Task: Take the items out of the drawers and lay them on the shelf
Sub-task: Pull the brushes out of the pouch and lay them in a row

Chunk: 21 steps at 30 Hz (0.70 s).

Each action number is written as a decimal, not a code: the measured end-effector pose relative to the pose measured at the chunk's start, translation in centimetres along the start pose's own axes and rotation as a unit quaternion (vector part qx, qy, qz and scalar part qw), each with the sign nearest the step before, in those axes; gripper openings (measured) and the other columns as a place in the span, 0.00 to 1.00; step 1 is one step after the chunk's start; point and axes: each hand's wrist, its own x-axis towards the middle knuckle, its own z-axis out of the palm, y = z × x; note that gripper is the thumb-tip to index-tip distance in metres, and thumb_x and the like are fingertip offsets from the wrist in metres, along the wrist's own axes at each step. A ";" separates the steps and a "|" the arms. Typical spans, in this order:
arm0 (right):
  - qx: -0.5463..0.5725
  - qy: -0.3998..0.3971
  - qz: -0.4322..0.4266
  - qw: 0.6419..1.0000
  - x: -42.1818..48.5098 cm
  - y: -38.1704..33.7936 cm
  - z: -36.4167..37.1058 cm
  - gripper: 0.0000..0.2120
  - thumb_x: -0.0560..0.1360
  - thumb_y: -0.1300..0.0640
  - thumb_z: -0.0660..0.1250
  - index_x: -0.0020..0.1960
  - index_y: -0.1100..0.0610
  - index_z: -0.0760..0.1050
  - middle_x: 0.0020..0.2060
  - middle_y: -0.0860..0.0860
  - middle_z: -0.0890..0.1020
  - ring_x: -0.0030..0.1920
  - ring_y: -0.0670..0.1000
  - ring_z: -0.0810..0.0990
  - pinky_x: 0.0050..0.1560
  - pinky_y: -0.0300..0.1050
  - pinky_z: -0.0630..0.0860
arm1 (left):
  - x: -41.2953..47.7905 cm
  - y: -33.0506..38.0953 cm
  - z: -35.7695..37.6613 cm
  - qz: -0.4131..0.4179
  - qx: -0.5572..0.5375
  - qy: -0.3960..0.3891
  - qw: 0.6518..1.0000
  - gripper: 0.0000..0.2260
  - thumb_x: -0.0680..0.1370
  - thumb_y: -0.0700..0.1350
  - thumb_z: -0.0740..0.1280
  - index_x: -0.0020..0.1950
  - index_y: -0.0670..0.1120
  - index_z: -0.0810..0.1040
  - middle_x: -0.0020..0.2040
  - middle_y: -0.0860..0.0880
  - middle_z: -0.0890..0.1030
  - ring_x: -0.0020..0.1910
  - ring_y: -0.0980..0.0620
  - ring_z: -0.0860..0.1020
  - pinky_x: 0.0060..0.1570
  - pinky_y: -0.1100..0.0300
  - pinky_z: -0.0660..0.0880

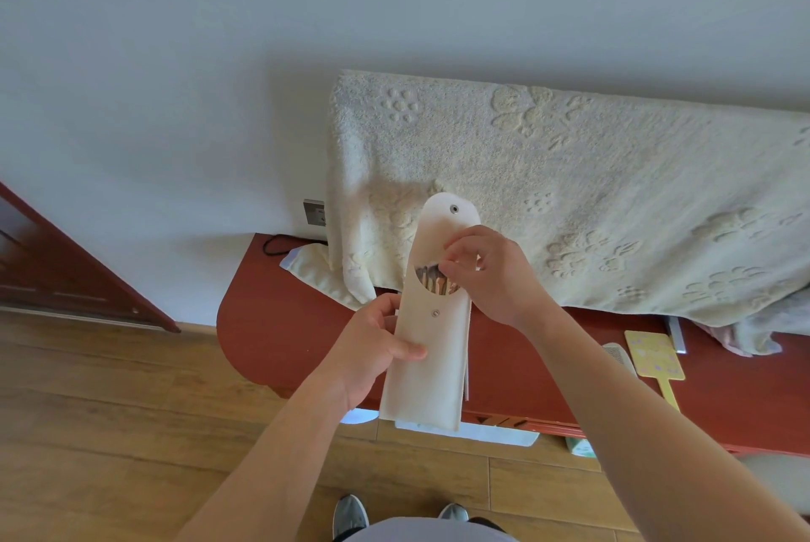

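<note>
**Progress (judged):** partway. One pouch is out and in hand but not yet laid down. Two items already lie on the shelf to the right. What remains in the drawers cannot be told.

- **Far left:** wall socket (314,212), with a black cable (274,244) trailing onto the rounded end of the red shelf (298,322).
- **Left hand (381,344):** grip clamped round the pouch's lower half, thumb across the front.
- **Centre:** white pouch (431,375), held upright over the shelf's near edge, with its flap open and standing up and the snap undone.
  - **Contents:** a bundle of slim brown and pale sticks (434,280) shows in the round mouth. Their kind is unclear.
- **Below the pouch:** a pale drawer (504,436), apparently pulled out under the shelf edge, its inside hidden.
- **Right hand (495,274):** grip pinched on the stick tops at the mouth, as far as can be seen.
- **Right, near:** white comb (618,355) and yellow swatter (655,355), lying flat on the shelf side by side.
- **Far, along the wall:** cream towel (570,199), draped down onto the shelf.
</note>
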 end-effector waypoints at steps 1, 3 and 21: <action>0.008 0.008 0.005 1.000 0.1 -0.1 0.0 0.02 0.72 0.59 0.73 0.41 0.56 0.82 0.49 0.46 0.81 0.40 0.37 0.75 0.41 0.28 0.66 | 0.0 0.1 0.0 0.000 0.003 -0.002 1.000 0.24 0.68 0.24 0.70 0.60 0.43 0.76 0.51 0.43 0.85 0.51 0.43 0.84 0.51 0.49 0.79; 0.014 0.034 0.019 0.999 0.4 -0.3 -0.2 0.02 0.72 0.59 0.73 0.41 0.57 0.81 0.47 0.46 0.81 0.39 0.38 0.76 0.40 0.28 0.67 | 0.0 0.1 -0.2 0.000 0.012 -0.010 1.000 0.24 0.69 0.25 0.70 0.61 0.43 0.76 0.51 0.43 0.86 0.51 0.44 0.84 0.52 0.49 0.78; 0.074 0.105 0.068 0.989 2.8 -1.5 -2.8 0.07 0.75 0.57 0.70 0.40 0.47 0.81 0.46 0.47 0.85 0.36 0.46 0.79 0.35 0.39 0.72 | 0.6 -1.1 -0.9 -0.027 0.089 -0.035 0.995 0.23 0.68 0.27 0.70 0.60 0.45 0.76 0.51 0.46 0.85 0.52 0.46 0.84 0.60 0.44 0.78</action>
